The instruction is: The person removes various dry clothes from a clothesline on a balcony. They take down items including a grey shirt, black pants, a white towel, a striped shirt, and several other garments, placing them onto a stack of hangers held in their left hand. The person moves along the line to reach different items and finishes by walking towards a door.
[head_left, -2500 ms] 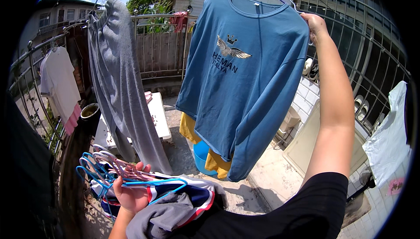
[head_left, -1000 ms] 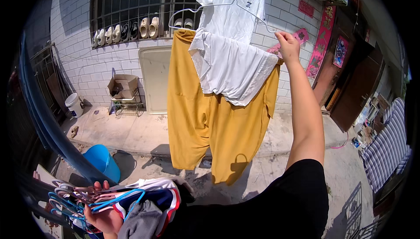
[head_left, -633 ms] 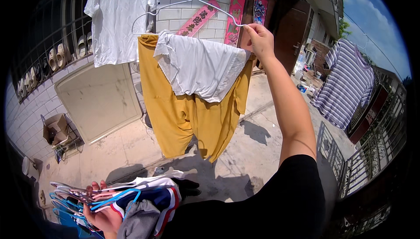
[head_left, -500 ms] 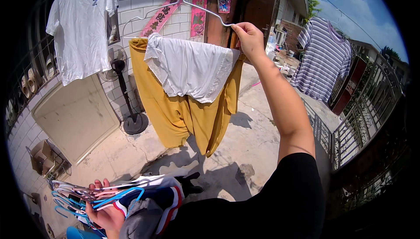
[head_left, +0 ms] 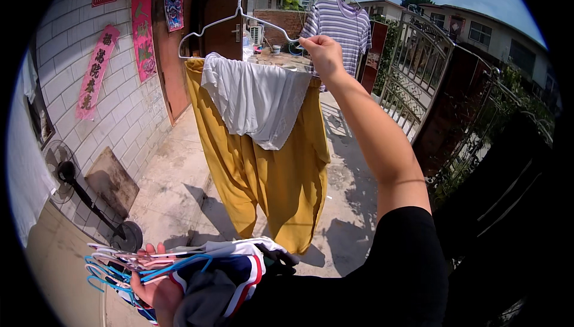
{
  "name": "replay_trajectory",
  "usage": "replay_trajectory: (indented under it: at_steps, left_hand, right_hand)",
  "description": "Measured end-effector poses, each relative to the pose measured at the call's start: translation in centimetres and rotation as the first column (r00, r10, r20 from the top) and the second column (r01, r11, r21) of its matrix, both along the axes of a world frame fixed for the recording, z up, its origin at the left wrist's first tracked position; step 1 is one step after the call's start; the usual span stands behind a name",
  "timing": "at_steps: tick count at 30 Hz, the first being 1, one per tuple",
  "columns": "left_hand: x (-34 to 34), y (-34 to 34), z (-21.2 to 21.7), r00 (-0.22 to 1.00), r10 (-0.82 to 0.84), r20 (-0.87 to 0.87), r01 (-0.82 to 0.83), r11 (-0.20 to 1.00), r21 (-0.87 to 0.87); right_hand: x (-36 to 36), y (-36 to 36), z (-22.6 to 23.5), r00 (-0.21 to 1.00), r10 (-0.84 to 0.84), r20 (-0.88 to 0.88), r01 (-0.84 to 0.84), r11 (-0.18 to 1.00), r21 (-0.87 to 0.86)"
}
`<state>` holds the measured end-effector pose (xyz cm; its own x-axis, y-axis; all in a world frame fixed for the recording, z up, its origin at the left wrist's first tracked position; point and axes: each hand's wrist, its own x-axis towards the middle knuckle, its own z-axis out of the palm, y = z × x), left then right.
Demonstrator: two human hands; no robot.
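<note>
Pinched by its right shoulder, a white clothes hanger (head_left: pixel 240 13) is held up at arm's length in my right hand (head_left: pixel 324 58). Over its lower bar hang mustard-yellow trousers (head_left: pixel 263 177), with a white lace-edged undergarment (head_left: pixel 254 96) draped on top of them. The hanger's hook points up and is on nothing. Low at the left, my left hand (head_left: pixel 160 291) is closed around a bundle of white, pink and blue hangers (head_left: pixel 128 267). Dark blue, white, red-trimmed and grey clothes (head_left: pixel 230 282) hang from that bundle against my body.
A striped shirt (head_left: pixel 344 28) hangs from a line beyond my right hand. A standing fan (head_left: pixel 89 198) and a leaning board (head_left: pixel 112 182) are by the tiled wall at left, near a hanging white shirt (head_left: pixel 28 153). A metal gate (head_left: pixel 412 75) stands at right.
My view has swung to the right, bringing the gate and striped shirt nearer the middle. The hanger with the trousers stays raised in my right hand, its hook now fully in view.
</note>
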<state>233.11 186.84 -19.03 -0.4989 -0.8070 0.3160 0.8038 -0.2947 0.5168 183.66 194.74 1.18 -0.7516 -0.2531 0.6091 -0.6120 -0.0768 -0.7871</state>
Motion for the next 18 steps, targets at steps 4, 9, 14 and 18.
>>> replay_trajectory:
  at_steps: [4,9,14,18]
  left_hand:
    - [-1.7,-4.1,-1.0,0.997,-0.078,0.017,0.079,0.995,-0.062]
    - [-6.0,-8.3,0.0,0.976,-0.21,-0.054,0.199,0.966,-0.164]
    - [-11.3,-13.5,-1.5,0.999,-0.051,0.014,0.051,0.999,-0.006]
    - [-16.9,-18.3,-2.3,0.995,0.096,0.006,-0.097,0.993,0.068]
  right_hand:
    - [-1.7,-1.6,1.0,1.0,-0.015,0.009,0.015,0.995,-0.098]
    - [-6.8,-7.8,2.7,0.998,-0.015,0.064,0.028,0.978,-0.205]
    - [-13.6,-16.9,4.7,0.952,0.231,0.203,-0.134,0.906,-0.402]
    - [-19.0,-25.2,7.0,0.918,0.326,0.226,-0.205,0.878,-0.432]
